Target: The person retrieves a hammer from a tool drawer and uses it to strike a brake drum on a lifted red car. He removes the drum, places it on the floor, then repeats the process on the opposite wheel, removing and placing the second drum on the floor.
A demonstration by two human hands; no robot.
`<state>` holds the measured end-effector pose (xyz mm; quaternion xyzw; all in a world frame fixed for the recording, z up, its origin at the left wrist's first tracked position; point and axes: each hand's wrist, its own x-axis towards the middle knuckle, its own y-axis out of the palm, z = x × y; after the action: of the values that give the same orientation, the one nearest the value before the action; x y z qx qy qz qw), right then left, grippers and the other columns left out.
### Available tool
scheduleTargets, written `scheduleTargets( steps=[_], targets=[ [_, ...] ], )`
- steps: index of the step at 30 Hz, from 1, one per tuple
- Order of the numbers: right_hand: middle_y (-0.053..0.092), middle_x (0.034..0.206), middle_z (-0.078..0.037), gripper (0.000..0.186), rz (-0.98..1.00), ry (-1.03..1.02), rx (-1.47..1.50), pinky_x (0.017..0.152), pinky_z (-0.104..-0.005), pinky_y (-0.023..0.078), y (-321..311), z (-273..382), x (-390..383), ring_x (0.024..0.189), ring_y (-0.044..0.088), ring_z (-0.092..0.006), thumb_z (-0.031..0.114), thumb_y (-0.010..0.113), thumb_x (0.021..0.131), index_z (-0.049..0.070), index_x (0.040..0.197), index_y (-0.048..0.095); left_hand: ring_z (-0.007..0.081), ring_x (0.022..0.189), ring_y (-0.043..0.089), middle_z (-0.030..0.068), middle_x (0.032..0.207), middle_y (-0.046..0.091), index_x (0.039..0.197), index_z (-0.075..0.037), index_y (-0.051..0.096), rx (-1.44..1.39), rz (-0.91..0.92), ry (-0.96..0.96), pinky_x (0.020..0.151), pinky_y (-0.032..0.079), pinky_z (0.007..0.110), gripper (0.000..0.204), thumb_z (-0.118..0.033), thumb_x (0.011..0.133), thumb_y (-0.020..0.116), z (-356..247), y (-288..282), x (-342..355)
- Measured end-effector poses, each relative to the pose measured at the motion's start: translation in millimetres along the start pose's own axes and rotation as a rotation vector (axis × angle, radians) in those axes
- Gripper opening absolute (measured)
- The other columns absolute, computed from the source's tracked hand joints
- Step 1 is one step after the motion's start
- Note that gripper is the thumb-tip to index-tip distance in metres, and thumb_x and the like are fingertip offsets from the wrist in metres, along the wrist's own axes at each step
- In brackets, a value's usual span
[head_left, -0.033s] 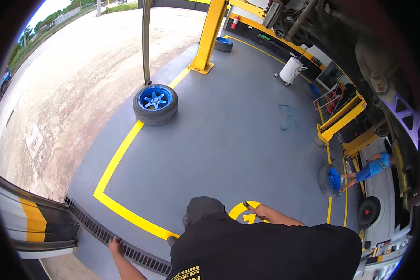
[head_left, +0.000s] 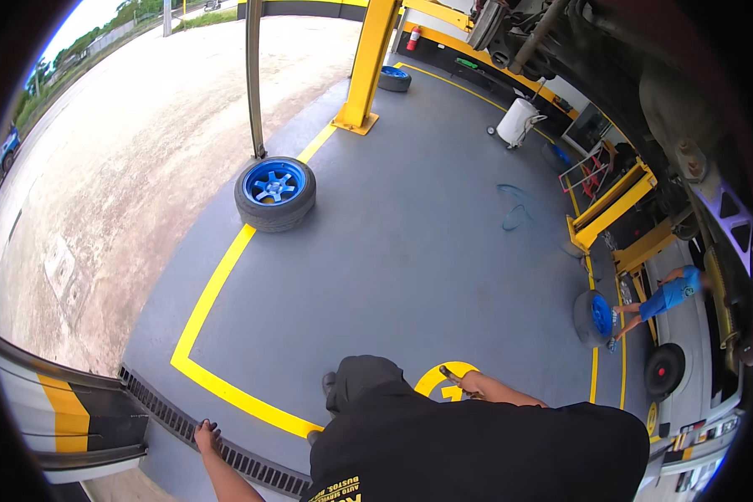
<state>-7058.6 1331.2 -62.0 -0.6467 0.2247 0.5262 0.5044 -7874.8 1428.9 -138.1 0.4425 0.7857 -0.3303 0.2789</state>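
Note:
My left hand hangs low over the floor drain grate with curled fingers; whether they hold anything is too small to make out. My right hand grips a dark hand tool beside my dark-clad body, above a yellow painted circle. Farther forward, a blue-rimmed wheel lies flat on the grey floor by a thin metal post.
A yellow lift post, white wheeled tank, hose and another flat wheel are around. At right, a person in blue stands by an upright wheel. Car underside hangs overhead.
The view has shifted slightly, so the floor and wheels sit a little differently in it. My left hand is marginally higher in the picture, with its fingers still curled.

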Motion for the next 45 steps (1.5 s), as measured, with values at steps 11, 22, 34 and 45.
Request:
scheduleTargets(
  steps=[11,22,34,45],
  targets=[
    [0.069,0.087,-0.010,0.032,-0.161,0.247,0.423,0.064,-0.0403,0.053,-104,205,54,0.071,0.066,-0.0229,0.029,0.066,0.097,-0.002,0.105,0.071,0.0285,0.114,0.066,0.0108,0.131,0.068,0.145,-0.012,0.052,0.508,0.555,0.048,0.092,0.050,0.048,0.043,-0.030,0.105,0.054,-380,342,151],
    [0.073,0.100,-0.023,0.046,-0.606,0.351,0.726,0.070,-0.0435,0.059,-200,441,79,0.078,0.074,-0.0322,0.039,0.059,0.101,-0.004,0.117,0.068,0.0213,0.089,0.070,0.0090,0.113,0.072,0.134,-0.008,0.059,0.721,0.787,0.422,0.072,0.050,0.036,0.038,-0.027,0.102,0.060,-778,780,264],
    [0.073,0.109,-0.025,0.045,-0.563,0.664,1.084,0.088,-0.0493,0.056,-210,581,136,0.103,0.071,-0.0408,0.041,0.062,0.100,0.001,0.121,0.069,0.0180,0.115,0.063,0.0084,0.122,0.070,0.132,-0.001,0.060,0.246,2.131,1.284,0.107,0.045,0.031,0.032,-0.017,0.104,0.063,-983,1170,-289],
    [0.060,0.074,-0.019,0.034,-1.788,0.578,1.197,0.063,-0.0473,0.046,-475,739,-8,0.066,0.060,-0.0395,0.035,0.049,0.108,0.003,0.107,0.057,0.0248,0.138,0.052,0.0135,0.146,0.059,0.147,-0.004,0.057,-0.795,2.643,1.603,0.117,0.035,0.035,0.052,-0.036,0.107,0.050,-986,1162,-581]
  ],
)
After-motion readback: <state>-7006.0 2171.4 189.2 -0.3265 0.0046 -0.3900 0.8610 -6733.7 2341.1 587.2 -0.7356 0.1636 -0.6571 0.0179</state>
